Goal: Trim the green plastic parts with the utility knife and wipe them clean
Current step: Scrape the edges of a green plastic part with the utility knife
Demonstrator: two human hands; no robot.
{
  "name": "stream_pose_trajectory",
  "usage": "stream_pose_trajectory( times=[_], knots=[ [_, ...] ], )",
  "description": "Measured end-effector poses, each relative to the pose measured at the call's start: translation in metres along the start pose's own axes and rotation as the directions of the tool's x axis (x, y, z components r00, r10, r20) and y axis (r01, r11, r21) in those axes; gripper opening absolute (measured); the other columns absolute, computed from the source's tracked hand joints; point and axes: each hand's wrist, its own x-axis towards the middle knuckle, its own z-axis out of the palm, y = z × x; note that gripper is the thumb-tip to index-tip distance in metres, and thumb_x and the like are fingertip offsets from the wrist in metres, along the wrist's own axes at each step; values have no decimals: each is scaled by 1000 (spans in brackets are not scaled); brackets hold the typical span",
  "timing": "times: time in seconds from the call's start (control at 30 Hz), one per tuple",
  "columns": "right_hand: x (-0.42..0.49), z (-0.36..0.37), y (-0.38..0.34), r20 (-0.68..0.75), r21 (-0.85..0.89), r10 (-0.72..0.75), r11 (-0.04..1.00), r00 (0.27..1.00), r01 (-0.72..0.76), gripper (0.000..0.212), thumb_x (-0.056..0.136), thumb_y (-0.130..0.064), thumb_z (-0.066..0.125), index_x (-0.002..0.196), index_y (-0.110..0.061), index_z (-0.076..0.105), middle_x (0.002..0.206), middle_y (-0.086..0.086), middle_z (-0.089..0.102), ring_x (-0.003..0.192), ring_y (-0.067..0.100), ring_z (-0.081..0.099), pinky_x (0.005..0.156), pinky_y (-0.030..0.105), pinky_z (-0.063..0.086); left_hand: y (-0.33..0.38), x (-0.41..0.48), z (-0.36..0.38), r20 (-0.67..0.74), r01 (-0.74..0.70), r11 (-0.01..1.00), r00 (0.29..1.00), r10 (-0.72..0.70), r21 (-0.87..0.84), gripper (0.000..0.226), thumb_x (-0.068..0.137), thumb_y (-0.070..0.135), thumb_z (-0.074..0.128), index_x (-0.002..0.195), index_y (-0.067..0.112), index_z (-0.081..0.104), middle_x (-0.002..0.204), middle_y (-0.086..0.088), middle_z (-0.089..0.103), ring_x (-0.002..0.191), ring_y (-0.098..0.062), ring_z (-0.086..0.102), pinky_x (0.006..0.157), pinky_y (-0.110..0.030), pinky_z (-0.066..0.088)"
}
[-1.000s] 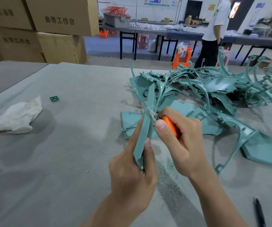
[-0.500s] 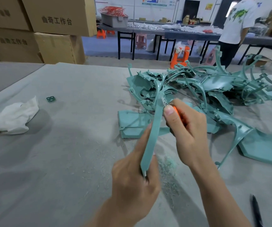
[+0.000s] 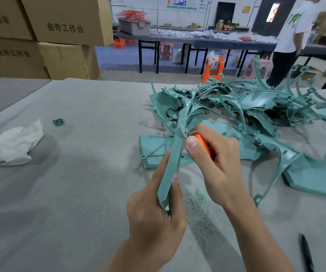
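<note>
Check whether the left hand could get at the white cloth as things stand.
Probably not right away: the left hand is closed on the green part. The grey table between it and the white cloth lies bare.

Long curved green plastic strip [image 3: 170,163] upright in my left hand [image 3: 154,218], orange utility knife [image 3: 202,143] in my right hand [image 3: 217,165], blade against its edge, tangled green parts pile [image 3: 246,108] just beyond, white rag [image 3: 12,144] far left.

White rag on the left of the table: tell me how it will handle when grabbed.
The rag lies crumpled in soft folds, so it will probably droop limply. It looks like thin cloth, so likely very light. Sitting flat on the grey table, it should not roll, only drag or bunch if pushed.
</note>
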Motion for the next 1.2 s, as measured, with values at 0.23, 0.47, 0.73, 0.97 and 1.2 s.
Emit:
stream_pose_trajectory(
  times=[0.23,0.47,0.73,0.97,1.2],
  knots=[
    [-2,2,2,24,41,-47,998,999,45,50,100,-49,43,68,-12,44,54,-1,33,47,14,33,51,21,24,1,2,1,-62,-40,998,997,43,39,32,86,17,50,115,14,61,79,22,47,79,-13,56,69,8,30],
    [0,2,1,-19,-37,-29,999,999,28,44,100,-42,44,67,-15,39,52,-1,31,46,13,30,51,19,22,-2,2,-1,-42,-29,1000,999,30,10,31,88,19,49,118,15,54,73,22,48,78,-11,56,71,10,30],
    [3,-11,7,-113,-67,18,997,993,-26,44,100,-42,43,66,-14,40,55,3,33,50,12,30,52,21,24,-3,-2,0,17,-175,984,985,174,46,29,101,25,39,116,5,54,106,3,55,72,-14,51,76,11,25],
    [11,-31,12,-226,82,202,979,953,-188,39,96,-47,44,64,-26,47,57,-9,36,51,14,29,50,34,23,-10,0,-3,61,-288,944,952,301,-161,43,78,1,55,119,14,59,114,20,55,72,2,52,73,3,38],
    [10,-62,18,305,268,319,876,897,-402,60,96,-57,46,72,-2,55,52,6,35,44,18,27,42,33,23,-36,36,-17,1,134,968,991,-137,-213,6,86,23,62,92,20,63,70,31,61,62,23,53,53,3,37]
  ],
)
